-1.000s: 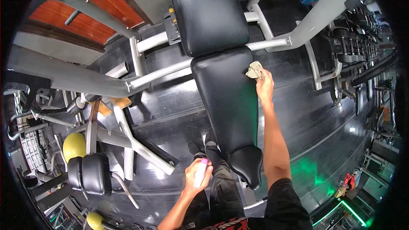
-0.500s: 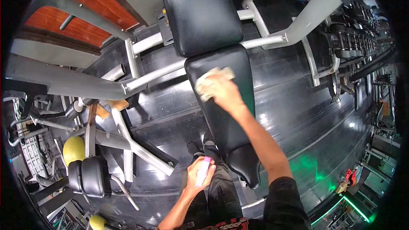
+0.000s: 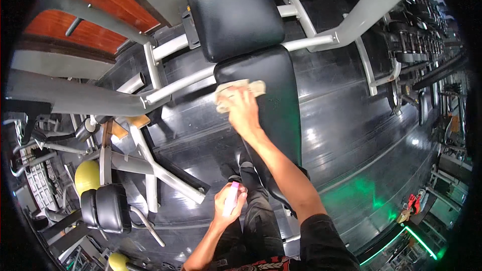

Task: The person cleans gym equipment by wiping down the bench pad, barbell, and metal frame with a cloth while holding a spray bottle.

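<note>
My right hand point(image 3: 244, 113) presses a cream-coloured cloth point(image 3: 241, 89) against the black padded seat point(image 3: 275, 105) of a gym bench. The cloth lies at the left edge of this pad, and its left part reaches over the edge. Low in front of my legs, my left hand point(image 3: 226, 206) is closed around a small white bottle point(image 3: 231, 201) with a pink top; its lower part is hidden by my fingers and palm. Just beyond the seat stands the black backrest point(image 3: 233, 15). My right forearm covers part of the seat's near end.
Grey frame tubes point(image 3: 188, 83) run out from both sides of the bench. At left are another machine's black pads point(image 3: 108, 208) and a yellow ball point(image 3: 88, 176). A dumbbell rack point(image 3: 414, 45) stands at right, over dark flooring point(image 3: 346, 125).
My right hand has slid the cloth left across the seat to its left edge. My left hand and the bottle have shifted slightly left. The view has moved a little too.
</note>
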The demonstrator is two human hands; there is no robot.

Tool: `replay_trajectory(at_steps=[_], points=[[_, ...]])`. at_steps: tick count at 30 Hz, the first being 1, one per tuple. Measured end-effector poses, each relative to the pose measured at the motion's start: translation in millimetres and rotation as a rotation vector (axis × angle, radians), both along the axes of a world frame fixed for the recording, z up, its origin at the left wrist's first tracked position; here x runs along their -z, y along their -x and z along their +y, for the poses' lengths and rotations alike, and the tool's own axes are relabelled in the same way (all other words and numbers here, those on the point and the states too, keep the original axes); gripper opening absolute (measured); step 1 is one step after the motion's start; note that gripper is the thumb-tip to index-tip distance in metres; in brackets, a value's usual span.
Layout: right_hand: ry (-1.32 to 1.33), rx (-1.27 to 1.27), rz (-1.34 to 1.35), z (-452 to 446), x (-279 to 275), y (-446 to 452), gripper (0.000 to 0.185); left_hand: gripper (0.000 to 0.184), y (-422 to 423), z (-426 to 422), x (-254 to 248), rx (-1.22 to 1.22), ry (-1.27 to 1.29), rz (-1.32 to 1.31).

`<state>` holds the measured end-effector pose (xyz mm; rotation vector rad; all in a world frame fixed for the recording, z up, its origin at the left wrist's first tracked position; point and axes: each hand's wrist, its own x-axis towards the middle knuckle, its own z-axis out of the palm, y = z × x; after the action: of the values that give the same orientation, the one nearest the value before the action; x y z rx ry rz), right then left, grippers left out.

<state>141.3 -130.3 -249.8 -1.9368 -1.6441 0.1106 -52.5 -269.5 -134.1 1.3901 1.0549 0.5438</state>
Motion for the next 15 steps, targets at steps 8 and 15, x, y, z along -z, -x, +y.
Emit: replay_trajectory(at_steps=[8, 15], points=[[0.087, -0.231, 0.081, -35.0, 0.5, -78.8, 0.022, 0.013, -4.4, -0.9, 0.0, 0.034, 0.056, -0.047], [0.094, 0.374, 0.151, -76.3, 17.6, -151.0, 0.046, 0.014, 5.9, 0.9, 0.5, 0.084, -0.005, -0.041]])
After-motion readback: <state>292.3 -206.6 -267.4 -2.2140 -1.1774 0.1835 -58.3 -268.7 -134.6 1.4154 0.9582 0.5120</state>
